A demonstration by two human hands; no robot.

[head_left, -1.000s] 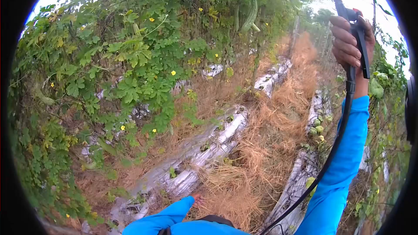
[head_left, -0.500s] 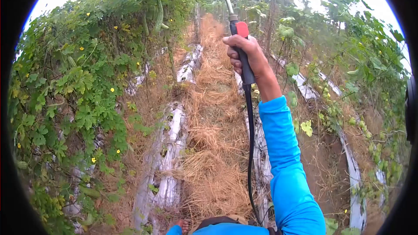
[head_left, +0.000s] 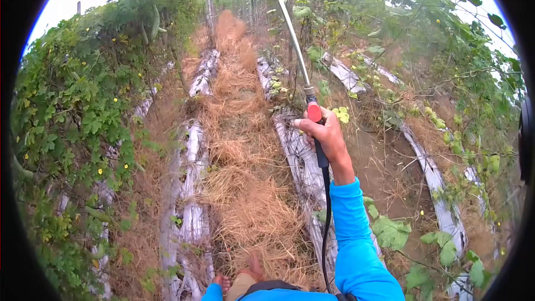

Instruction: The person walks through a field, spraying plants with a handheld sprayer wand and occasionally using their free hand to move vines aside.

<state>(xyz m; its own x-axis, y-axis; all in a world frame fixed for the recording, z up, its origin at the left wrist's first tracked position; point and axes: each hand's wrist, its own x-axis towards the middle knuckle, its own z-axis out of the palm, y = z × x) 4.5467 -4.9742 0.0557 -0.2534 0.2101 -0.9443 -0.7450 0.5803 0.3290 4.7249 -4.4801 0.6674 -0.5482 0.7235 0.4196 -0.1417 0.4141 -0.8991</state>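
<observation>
My right hand (head_left: 326, 134) is closed around the black grip of a spray wand (head_left: 291, 33). The thumb lies just below its red trigger (head_left: 314, 112). From the grip, the long metal tube slants up and to the left, running out of the top of the view. A black hose (head_left: 326, 217) hangs from the handle down towards my waist. Low in the view, beside my body, part of my left hand (head_left: 222, 282) shows with its fingers curled; whatever they may hold is hidden.
Dry straw (head_left: 251, 200) covers the path, with a bare foot (head_left: 255, 266) on it. Plastic-covered beds (head_left: 195, 206) run along both sides. Leafy vines (head_left: 83, 106) with yellow flowers and long green gourds (head_left: 155, 21) climb at left; more vines (head_left: 468, 95) stand at right.
My right hand has come down in the view with the spray wand, which now leans further left. The path and beds have shifted left. My left hand has moved slightly left and up.
</observation>
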